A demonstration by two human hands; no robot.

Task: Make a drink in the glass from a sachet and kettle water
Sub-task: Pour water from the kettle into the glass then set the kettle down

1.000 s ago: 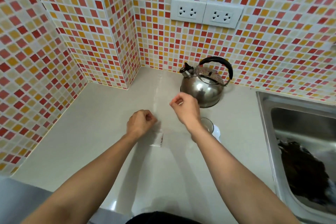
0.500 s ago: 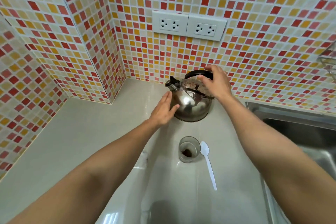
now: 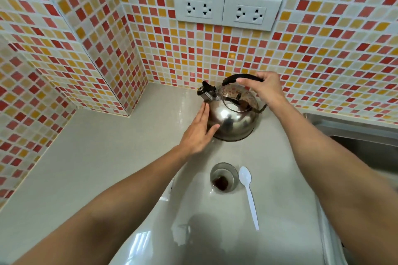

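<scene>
A steel kettle point(image 3: 233, 120) with a black handle stands on the counter by the tiled back wall, spout to the left. My right hand point(image 3: 266, 87) curls over the handle. My left hand point(image 3: 199, 132) lies flat with fingers apart against the kettle's left side, under the spout. In front of the kettle stands a small clear glass point(image 3: 224, 177) with dark brown powder at its bottom. A white plastic spoon point(image 3: 249, 193) lies just right of the glass. The sachet is not in view.
The pale counter point(image 3: 97, 157) runs into a tiled corner at the left. A steel sink point(image 3: 361, 142) sits at the right edge. Two wall sockets point(image 3: 226, 9) are above the kettle.
Both hands left the sachet spot near the counter's front and went to the kettle: right onto the handle, left against its side. The view shifted forward; glass and spoon now show fully.
</scene>
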